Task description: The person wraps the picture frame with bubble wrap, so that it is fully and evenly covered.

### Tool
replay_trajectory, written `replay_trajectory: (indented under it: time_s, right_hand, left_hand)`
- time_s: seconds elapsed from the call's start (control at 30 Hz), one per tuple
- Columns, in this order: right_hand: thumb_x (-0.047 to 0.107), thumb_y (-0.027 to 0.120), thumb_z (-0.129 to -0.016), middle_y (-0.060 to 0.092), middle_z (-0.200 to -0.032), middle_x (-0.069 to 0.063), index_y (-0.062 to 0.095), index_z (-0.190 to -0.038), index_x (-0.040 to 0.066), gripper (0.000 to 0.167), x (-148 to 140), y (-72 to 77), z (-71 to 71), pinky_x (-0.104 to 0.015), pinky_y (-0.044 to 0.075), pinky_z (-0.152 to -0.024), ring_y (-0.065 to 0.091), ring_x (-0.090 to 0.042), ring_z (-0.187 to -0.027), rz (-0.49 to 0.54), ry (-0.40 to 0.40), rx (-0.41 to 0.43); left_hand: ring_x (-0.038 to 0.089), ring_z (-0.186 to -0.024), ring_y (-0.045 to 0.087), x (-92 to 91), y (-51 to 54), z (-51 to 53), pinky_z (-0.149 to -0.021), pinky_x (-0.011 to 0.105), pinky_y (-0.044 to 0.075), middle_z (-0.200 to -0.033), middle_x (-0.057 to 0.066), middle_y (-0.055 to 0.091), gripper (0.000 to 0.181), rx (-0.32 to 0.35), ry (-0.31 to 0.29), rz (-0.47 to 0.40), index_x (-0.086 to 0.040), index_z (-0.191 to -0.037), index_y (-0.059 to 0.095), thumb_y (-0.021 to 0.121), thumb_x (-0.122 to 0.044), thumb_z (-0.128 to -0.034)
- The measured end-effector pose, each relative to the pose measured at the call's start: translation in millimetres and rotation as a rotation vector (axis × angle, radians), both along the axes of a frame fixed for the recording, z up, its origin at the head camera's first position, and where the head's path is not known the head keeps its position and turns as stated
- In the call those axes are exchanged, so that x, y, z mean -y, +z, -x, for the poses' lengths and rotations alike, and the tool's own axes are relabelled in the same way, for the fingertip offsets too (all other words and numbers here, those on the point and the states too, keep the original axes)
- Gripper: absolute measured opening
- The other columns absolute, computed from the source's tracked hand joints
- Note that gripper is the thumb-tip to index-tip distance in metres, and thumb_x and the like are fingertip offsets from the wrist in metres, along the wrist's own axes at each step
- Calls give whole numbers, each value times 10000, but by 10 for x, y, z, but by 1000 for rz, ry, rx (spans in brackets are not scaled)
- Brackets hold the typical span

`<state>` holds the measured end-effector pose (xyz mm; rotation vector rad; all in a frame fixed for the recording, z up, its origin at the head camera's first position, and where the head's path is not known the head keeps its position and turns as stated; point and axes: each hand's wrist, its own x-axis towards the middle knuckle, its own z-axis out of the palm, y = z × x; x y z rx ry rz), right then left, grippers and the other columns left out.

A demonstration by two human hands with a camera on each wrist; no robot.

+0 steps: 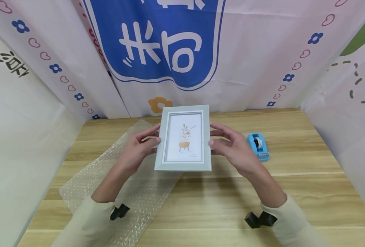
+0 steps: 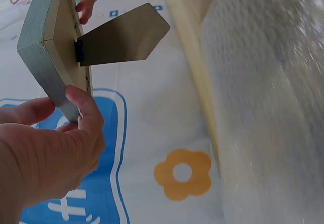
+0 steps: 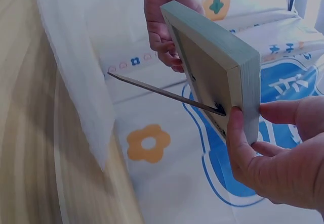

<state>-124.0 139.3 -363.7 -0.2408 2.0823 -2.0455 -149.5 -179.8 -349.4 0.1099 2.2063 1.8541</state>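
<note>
A pale grey-green picture frame with a small drawing of a potted plant is held up above the table, its front toward the head camera. My left hand grips its left edge between thumb and fingers. On the opposite edge, my right hand pinches it the same way. Both wrist views show the frame's back, where a stand leg sticks out from the board. Beneath the frame and my left arm lies a sheet of bubble wrap, partly hidden by them.
A blue tape dispenser with a roll of tape stands to the right of my right hand on the wooden table. Behind the table's back edge hangs a white printed cloth. White walls rise at both sides.
</note>
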Motion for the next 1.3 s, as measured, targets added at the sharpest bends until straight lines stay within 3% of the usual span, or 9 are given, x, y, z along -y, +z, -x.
replay_trajectory:
  time_s: [0.17, 0.4, 0.53, 0.83, 1.0, 1.3]
  right_hand:
    - [68, 655, -1066, 538, -1501, -185, 442, -1631, 122, 606, 187, 1, 5, -452, 649, -977, 707, -285, -1223, 50, 26, 13]
    - [47, 653, -1060, 556, -1477, -189, 455, -1622, 116, 600, 497, -86, 22, -497, 634, -1004, 715, -244, -1184, 107, 62, 36]
    - [24, 654, -1051, 571, -1458, -201, 470, -1612, 99, 596, 680, -131, 14, -508, 634, -999, 724, -229, -1156, 148, 70, 53]
    - [4, 669, -1031, 586, -1450, -224, 462, -1612, 53, 619, 1047, -192, -9, -399, 654, -957, 724, -229, -1140, 167, 127, 34]
    - [-21, 672, -1023, 596, -1454, -192, 470, -1613, 78, 632, 1240, -214, -9, -377, 657, -946, 728, -229, -1146, 181, 144, 47]
    - [-53, 715, -980, 636, -1398, -157, 529, -1570, 78, 633, 1565, -249, -38, -333, 664, -901, 738, -198, -1088, 210, 108, 65]
  left_hand:
    - [87, -1189, 629, 177, 51, -48, -960, 236, 619, -1450, 156, 524, 558, 7, 17, 28, -110, -1619, 485, 619, -133, -1079]
    - [56, -1189, 614, 473, 66, -121, -936, 210, 618, -1505, 155, 495, 576, 26, 48, 116, -152, -1641, 455, 626, -195, -1093]
    - [31, -1164, 629, 666, 50, -155, -922, 206, 623, -1456, 102, 513, 599, 18, 55, 136, -140, -1649, 434, 640, -201, -1090]
    - [-8, -1083, 686, 1109, 0, -276, -865, 204, 638, -1269, -101, 623, 616, -30, 63, 93, -25, -1625, 434, 673, -144, -1071]
    - [-13, -1057, 707, 1315, -42, -309, -835, 209, 643, -1237, -133, 659, 582, -16, 84, 38, -78, -1609, 489, 671, -70, -1057]
    - [-27, -1048, 714, 1614, -75, -329, -818, 213, 644, -1233, -171, 681, 549, 10, 98, 25, -170, -1582, 549, 658, -47, -1058]
